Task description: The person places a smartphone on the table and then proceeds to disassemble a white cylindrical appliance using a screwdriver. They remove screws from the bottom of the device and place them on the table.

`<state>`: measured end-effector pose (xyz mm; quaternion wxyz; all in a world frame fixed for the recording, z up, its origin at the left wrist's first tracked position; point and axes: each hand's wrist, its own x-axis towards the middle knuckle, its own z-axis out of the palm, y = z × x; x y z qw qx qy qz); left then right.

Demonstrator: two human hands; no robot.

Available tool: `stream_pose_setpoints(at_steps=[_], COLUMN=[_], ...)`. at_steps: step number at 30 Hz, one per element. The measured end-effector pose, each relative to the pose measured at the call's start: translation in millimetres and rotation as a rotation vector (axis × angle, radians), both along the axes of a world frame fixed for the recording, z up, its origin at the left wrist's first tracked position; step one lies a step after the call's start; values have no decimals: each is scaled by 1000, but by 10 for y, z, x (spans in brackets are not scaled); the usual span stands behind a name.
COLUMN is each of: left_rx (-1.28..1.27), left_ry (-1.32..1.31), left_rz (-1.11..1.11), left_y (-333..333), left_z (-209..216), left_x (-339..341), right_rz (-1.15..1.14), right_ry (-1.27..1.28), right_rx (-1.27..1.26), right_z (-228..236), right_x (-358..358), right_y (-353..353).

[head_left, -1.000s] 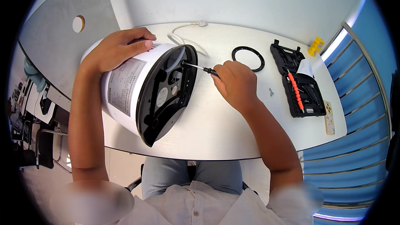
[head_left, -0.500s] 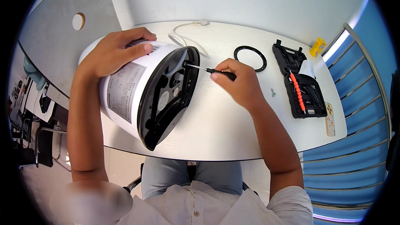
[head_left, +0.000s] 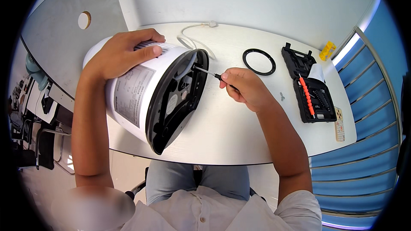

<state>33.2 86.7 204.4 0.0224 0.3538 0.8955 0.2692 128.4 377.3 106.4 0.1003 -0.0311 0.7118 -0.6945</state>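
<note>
A white, rounded appliance (head_left: pixel 161 69) lies on its side at the left of the table, a grey label on its body. Its black underside (head_left: pixel 171 117) faces right, showing recesses and a grey cord inside. My left hand (head_left: pixel 124 53) is laid over the top of the body, gripping it near the vent slots. In my right hand (head_left: pixel 245 87) is a screwdriver (head_left: pixel 207 72), fingers closed around its black handle. The metal shaft reaches into the upper part of the underside; the tip is hard to make out there.
A black ring (head_left: pixel 259 74) lies right of my right hand, with small screws (head_left: pixel 282 96) nearer me. Beyond them are an open black tool case (head_left: pixel 303 113) with an orange flexible shaft (head_left: pixel 307 95), a remote control (head_left: pixel 339 130) and a yellow object (head_left: pixel 327 51). The cord's plug (head_left: pixel 212 24) rests at the back.
My right fingers have shifted on the screwdriver and now cover more of its handle, which slopes more steeply down. The left hand keeps its hold on the appliance.
</note>
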Motion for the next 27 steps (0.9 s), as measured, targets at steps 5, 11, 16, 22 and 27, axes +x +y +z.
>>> stream_pose_setpoints(at_steps=[5,11,16,22,27], left_rx=[-18,-7,-6,-12,-13], left_ry=[21,-65,-98,-73,-16], left_rz=[-44,-10,17,14,6], left_y=[8,42,62,53,45], left_z=[17,16,27,27,7], left_x=[-17,-67,-82,-43,-53], right_rz=[-237,-426,-471,-392,-543], right_ry=[411,1146,784,720,1191], right_rx=[527,1074,717,796,1031], right_z=[-48,-209,-159,-122,-173], right_x=[61,30,34,76,26], right_y=[-118,-141,-187,-161,-171])
